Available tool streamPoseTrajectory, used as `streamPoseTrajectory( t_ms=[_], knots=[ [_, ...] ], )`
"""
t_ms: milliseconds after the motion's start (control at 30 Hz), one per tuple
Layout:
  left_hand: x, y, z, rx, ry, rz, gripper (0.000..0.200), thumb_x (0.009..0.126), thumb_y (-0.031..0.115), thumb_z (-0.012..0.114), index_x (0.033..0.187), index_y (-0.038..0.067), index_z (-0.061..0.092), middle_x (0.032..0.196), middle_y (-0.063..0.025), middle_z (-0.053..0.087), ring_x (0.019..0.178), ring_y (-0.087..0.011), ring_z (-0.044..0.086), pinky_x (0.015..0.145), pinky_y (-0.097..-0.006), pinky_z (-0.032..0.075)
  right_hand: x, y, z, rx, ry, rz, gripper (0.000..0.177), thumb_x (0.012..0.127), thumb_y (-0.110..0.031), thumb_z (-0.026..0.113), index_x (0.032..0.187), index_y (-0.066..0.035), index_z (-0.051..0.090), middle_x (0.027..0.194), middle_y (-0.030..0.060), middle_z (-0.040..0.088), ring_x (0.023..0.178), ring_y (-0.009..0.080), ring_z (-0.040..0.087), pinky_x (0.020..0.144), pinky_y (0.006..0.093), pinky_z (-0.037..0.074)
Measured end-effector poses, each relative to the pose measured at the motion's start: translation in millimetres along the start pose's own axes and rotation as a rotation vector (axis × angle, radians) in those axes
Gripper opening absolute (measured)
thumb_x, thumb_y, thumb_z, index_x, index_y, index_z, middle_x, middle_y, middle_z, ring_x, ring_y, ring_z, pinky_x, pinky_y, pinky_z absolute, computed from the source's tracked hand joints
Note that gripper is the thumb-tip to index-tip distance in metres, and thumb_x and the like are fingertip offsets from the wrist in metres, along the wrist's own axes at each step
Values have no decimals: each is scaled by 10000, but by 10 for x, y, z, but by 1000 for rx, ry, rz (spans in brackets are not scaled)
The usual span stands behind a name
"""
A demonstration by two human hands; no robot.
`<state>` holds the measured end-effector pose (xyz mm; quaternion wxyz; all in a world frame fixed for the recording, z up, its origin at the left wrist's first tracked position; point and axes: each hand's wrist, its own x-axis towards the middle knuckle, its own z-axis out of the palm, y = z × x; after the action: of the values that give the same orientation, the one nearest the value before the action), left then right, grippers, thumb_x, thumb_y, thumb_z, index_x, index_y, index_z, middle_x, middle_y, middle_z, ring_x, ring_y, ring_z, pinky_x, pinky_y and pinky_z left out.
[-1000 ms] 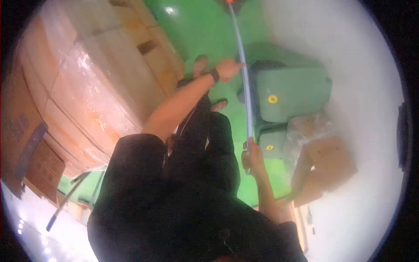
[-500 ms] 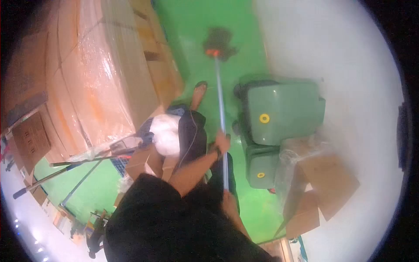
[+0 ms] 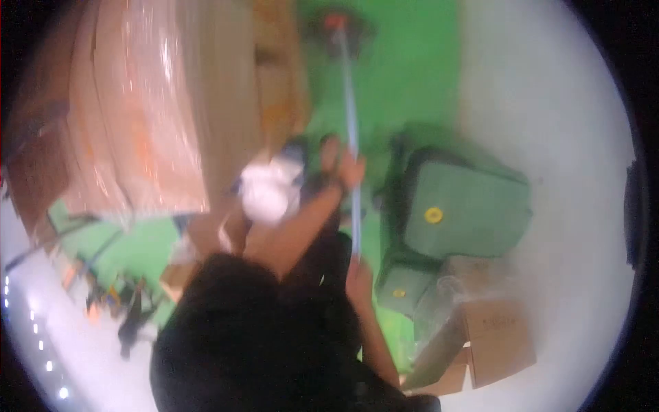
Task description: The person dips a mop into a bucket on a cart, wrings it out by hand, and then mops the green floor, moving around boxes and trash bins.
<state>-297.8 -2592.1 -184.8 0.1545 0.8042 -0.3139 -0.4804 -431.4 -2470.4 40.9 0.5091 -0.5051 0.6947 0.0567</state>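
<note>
A long light-blue pole (image 3: 351,110) runs up the middle of the view. At its far end, an orange-red joint (image 3: 336,22) sits on a dark, blurred mop-like head (image 3: 350,41) on the green floor. My left hand (image 3: 351,172) is wrapped round the pole's middle part, arm stretched forward. Nearer my body, my right hand (image 3: 358,278) grips the pole's lower end. A foot (image 3: 330,152) shows just beyond my left hand. Motion blurs the fingers of both hands.
Film-wrapped cartons (image 3: 144,110) stand at left. Green bins (image 3: 473,206) with yellow round marks stand at right, above an open cardboard box (image 3: 501,336) and clear plastic. A white bag (image 3: 271,192) lies beside my left arm. Poles and small items lie at far left.
Both hands and the pole's far end appear higher in view, my left arm reaching further forward. The camera view has shifted, with bins and right-hand box lower. Both hands keep hold of the pole.
</note>
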Motion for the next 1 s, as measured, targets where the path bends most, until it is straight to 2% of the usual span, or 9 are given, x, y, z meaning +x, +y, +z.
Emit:
streamPoseTrajectory(
  t_ms=[133, 233, 300, 433, 500, 633, 800, 867, 1000],
  knots=[
    [1205, 224, -123, -236, 316, -10, 330, 745, 139, 609, 1019, -4, 493, 878, -238, 605, 810, -362, 614, 674, -448, 502, 1171, -459, 67, -11, -111, 70, 389, 967, -293, 362, 866, 23, 566, 733, 148, 591, 664, 274, 568, 631, 371, 443],
    [1030, 580, -168, -356, 374, -187, 355, 751, 133, 605, 1031, -35, 465, 877, -283, 594, 838, -411, 603, 697, -469, 508, 1120, -260, -75, 245, -141, 131, 409, 971, -338, 363, 760, -25, 522, 586, -11, 451, 477, 78, 357, 427, 259, 297],
    [513, 570, -57, -356, 266, -311, 426, 758, 139, 604, 1104, -46, 439, 892, -276, 596, 824, -411, 603, 693, -467, 503, 803, -6, -141, 223, -153, 324, 385, 970, -312, 371, 733, -26, 474, 565, -10, 382, 483, 91, 345, 436, 270, 288],
    [-675, 230, 363, -411, 153, -385, 547, 766, 125, 586, 1241, -32, 365, 904, -277, 587, 838, -429, 582, 712, -499, 469, -212, 569, -183, -41, -130, 125, 420, 953, -325, 357, 750, 35, 431, 616, 114, 411, 597, 224, 403, 552, 380, 331],
    [-1241, -5, 911, -321, 241, -343, 556, 793, 172, 581, 1265, -17, 356, 816, -235, 599, 753, -402, 599, 655, -473, 485, -703, 861, -379, -85, -194, 206, 396, 969, -292, 355, 738, 20, 431, 595, 52, 377, 568, 147, 368, 493, 333, 311],
    [-1671, -29, 964, -365, 113, -461, 569, 790, 170, 579, 1274, -20, 348, 804, -227, 605, 712, -392, 599, 630, -476, 481, -1108, 1030, -397, -138, -100, 161, 390, 965, -269, 356, 874, 69, 529, 659, 174, 507, 597, 231, 466, 571, 391, 388],
    [-40, -478, 245, -46, 200, -4, 462, 787, 217, 578, 1121, -77, 455, 918, -301, 592, 864, -440, 583, 746, -499, 466, -28, 108, 207, 16, -205, 246, 413, 962, -295, 367, 932, 78, 540, 790, 276, 568, 724, 399, 564, 669, 437, 431],
    [933, -456, -167, -38, 165, -118, 434, 771, 212, 582, 1081, -73, 473, 955, -294, 583, 912, -439, 570, 780, -486, 464, 688, -307, 592, 87, -89, 44, 447, 956, -358, 366, 810, 32, 527, 592, 175, 479, 572, 311, 541, 558, 430, 415],
    [2055, -384, -703, -100, 310, 5, 338, 779, 206, 573, 1013, -27, 502, 893, -256, 607, 880, -387, 599, 752, -457, 473, 1780, -214, 1243, 303, -239, 26, 401, 955, -350, 360, 825, -2, 510, 585, 148, 478, 563, 326, 520, 559, 449, 423]
  ],
)
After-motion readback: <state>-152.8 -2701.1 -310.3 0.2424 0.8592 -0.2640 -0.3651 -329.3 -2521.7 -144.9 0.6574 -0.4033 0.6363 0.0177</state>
